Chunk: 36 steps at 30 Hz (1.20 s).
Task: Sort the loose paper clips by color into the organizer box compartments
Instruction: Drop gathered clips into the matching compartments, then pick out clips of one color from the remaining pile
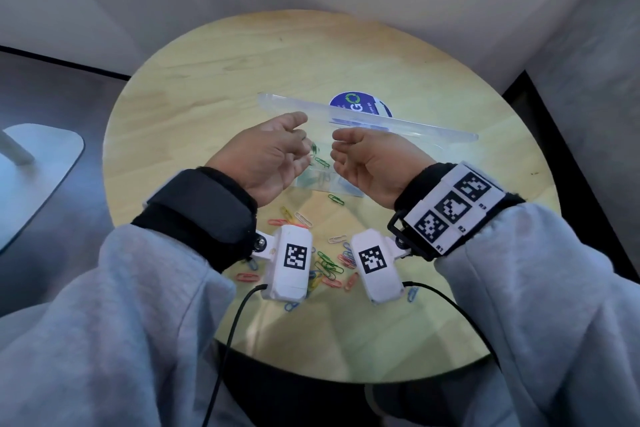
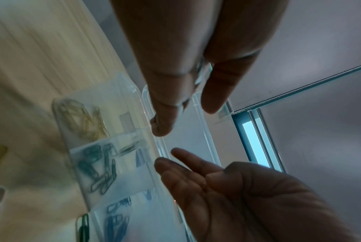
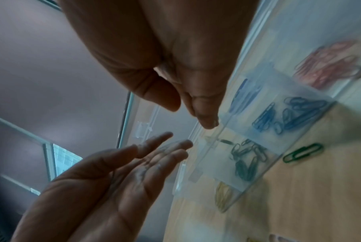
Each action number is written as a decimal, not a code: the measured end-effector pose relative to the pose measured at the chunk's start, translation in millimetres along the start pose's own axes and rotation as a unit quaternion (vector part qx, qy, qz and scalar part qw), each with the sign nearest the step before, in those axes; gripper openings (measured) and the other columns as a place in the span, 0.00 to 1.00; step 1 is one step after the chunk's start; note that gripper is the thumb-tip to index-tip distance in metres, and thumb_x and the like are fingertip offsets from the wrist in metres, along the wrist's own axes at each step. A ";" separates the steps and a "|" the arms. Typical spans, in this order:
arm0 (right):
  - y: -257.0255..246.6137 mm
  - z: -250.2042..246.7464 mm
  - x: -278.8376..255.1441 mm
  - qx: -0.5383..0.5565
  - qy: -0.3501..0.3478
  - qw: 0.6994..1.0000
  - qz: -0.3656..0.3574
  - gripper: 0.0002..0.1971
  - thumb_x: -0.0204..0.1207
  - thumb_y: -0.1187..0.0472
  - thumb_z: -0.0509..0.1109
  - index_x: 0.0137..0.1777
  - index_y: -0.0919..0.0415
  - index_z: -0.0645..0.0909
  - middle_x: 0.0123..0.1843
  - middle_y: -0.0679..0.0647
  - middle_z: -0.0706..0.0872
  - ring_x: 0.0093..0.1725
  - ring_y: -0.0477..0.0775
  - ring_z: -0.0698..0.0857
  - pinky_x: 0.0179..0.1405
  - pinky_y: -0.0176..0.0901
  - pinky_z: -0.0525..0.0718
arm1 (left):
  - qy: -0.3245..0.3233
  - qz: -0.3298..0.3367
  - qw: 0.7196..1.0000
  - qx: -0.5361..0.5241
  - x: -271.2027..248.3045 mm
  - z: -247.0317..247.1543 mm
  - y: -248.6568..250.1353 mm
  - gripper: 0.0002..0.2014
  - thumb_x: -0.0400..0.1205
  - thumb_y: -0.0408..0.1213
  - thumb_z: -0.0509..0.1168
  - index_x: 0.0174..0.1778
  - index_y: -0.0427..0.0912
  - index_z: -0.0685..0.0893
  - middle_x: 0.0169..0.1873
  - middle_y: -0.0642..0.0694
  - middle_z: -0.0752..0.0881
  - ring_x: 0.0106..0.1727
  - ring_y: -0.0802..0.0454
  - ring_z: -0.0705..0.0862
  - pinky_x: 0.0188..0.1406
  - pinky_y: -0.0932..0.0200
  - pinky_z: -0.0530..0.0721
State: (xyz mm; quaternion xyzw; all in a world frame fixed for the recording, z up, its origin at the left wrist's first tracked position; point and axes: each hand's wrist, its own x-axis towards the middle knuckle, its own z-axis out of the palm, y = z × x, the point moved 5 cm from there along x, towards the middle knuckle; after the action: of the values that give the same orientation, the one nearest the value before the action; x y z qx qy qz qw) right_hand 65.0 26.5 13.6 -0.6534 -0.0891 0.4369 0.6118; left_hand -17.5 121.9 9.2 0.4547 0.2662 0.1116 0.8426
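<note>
Plainly, both the left hand [image 1: 268, 156] and the right hand [image 1: 369, 163] hover above the organizer box [image 3: 256, 183] with a loose, empty grip. Loose paper clips [image 1: 329, 265] lie scattered on the desk [image 1: 207, 87] nearer the person; light, thin and probably slippery, each is best pinched by its wire edges.

"R1", "R2", perhaps "R3" on right wrist marker band [image 1: 450, 210]

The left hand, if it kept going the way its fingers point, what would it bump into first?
Probably the right hand. The left hand points its fingers across at it, over the box, with only a small gap between. Depth is unclear, so it might slip past.
</note>
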 end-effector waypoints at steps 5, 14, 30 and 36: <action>-1.6 -17.1 -9.6 -0.102 -0.020 0.994 -0.040 0.14 0.77 0.78 0.58 0.46 0.60 0.80 0.45 0.54 0.81 0.45 0.50 0.81 0.48 0.39 0.81 | -0.020 -0.002 0.995 0.100 -8.7 3.1 6.6 0.22 0.81 0.17 0.50 0.66 0.39 0.76 0.62 0.39 0.80 0.66 0.49 0.81 0.63 0.60 0.80; 20.2 -31.9 -26.6 -0.476 -0.048 0.877 -0.048 0.10 0.75 0.67 0.65 0.36 0.51 0.78 0.30 0.45 0.79 0.31 0.44 0.79 0.30 0.33 0.76 | 0.011 -0.027 0.814 0.580 -14.3 -20.5 6.4 0.08 0.78 0.30 0.61 0.43 0.47 0.82 0.31 0.49 0.81 0.35 0.51 0.79 0.35 0.61 0.75; 60.5 -15.9 -13.6 -0.681 -0.084 0.726 -0.035 0.07 0.71 0.61 0.70 0.44 0.50 0.76 0.40 0.45 0.73 0.43 0.51 0.77 0.40 0.42 0.77 | -0.055 -0.033 0.623 0.779 -9.1 -10.4 -40.6 0.15 0.77 0.35 0.63 0.57 0.56 0.82 0.48 0.50 0.78 0.50 0.50 0.78 0.44 0.61 0.73; 63.9 -12.0 -16.9 -0.702 -0.101 0.704 -0.038 0.12 0.70 0.65 0.67 0.31 0.51 0.71 0.39 0.47 0.78 0.43 0.52 0.78 0.39 0.41 0.76 | -0.061 -0.047 0.602 0.795 -10.1 -7.6 -44.8 0.05 0.78 0.42 0.69 0.41 0.52 0.78 0.28 0.57 0.75 0.32 0.56 0.75 0.25 0.64 0.65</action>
State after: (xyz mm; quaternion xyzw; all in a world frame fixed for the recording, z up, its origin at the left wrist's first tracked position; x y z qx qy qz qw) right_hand 36.2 -8.2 -36.2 -0.8418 -0.4560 0.2880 -0.0205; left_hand -32.5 97.7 -27.7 0.9378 0.2183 -0.2115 0.1676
